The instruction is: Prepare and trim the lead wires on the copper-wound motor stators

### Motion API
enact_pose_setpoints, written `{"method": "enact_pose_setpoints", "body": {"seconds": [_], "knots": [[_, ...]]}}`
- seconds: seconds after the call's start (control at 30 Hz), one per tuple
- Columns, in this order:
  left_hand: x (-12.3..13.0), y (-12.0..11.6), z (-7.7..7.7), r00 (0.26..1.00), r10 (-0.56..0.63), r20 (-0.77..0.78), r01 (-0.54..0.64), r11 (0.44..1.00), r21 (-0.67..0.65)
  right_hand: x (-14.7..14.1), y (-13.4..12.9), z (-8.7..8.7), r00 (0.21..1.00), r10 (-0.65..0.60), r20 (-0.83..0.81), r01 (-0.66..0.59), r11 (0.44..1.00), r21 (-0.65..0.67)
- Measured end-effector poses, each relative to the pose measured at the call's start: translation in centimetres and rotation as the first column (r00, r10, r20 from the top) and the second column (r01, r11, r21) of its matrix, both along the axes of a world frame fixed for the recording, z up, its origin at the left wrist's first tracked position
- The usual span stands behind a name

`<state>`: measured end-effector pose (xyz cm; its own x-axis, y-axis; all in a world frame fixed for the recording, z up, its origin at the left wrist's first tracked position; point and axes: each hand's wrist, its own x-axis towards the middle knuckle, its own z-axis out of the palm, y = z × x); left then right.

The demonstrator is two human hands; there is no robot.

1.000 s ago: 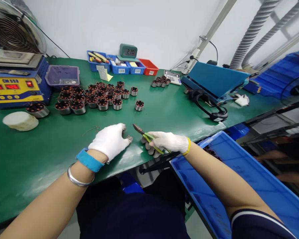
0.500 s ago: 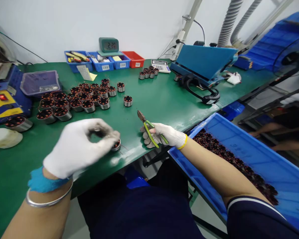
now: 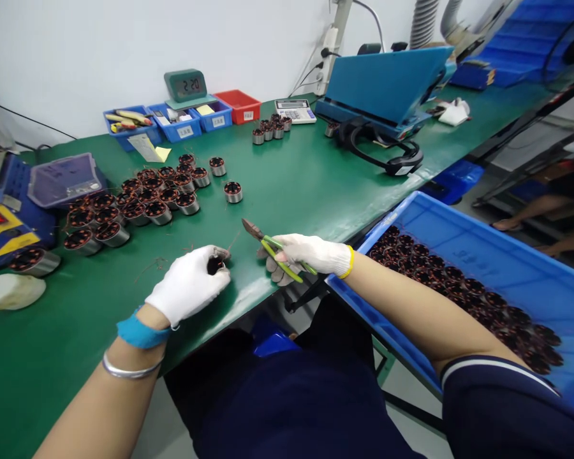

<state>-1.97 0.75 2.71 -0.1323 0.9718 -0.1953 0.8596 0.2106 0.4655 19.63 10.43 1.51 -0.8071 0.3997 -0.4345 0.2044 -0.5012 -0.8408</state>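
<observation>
Left hand [image 3: 189, 284] curled round one wound ring [image 3: 215, 264] at the bench's [image 3: 291, 185] front edge; right hand [image 3: 310, 254] holding green-handled cutters [image 3: 269, 243] | change: left hand, previously arched beside the ring, now encloses it | upshot: ring apparently steadied, cutters apart from it

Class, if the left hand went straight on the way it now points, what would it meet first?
Probably the green-handled pliers held in the right hand, though depth here is unclear.
</observation>
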Motion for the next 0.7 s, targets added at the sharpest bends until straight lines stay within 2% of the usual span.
{"method": "enact_pose_setpoints", "body": {"seconds": [0.2, 0.3, 0.4, 0.57, 0.7], "knots": [[-1.0, 0.3, -0.9, 0.980, -0.046, 0.192, 0.049, 0.999, -0.011, 0.7, -0.7, 0.9, 0.973, 0.213, 0.090, -0.218, 0.975, 0.042], [-1.1, 0.3, -1.2, 0.955, -0.073, 0.289, 0.077, 0.997, -0.003, 0.9, -0.8, 1.1, 0.960, 0.257, 0.107, -0.264, 0.963, 0.053], [-1.0, 0.2, -1.3, 0.946, -0.064, 0.317, 0.066, 0.998, 0.001, 0.9, -0.6, 1.3, 0.937, 0.302, 0.175, -0.324, 0.939, 0.112], [-0.9, 0.1, -1.1, 0.944, -0.084, 0.320, 0.084, 0.996, 0.012, 0.4, -0.5, 1.8, 0.884, 0.341, 0.319, -0.428, 0.866, 0.260], [-0.8, 0.1, -0.9, 0.951, -0.085, 0.297, 0.087, 0.996, 0.004, -0.3, -0.9, 2.0, 0.901, 0.317, 0.294, -0.386, 0.897, 0.215]]}}
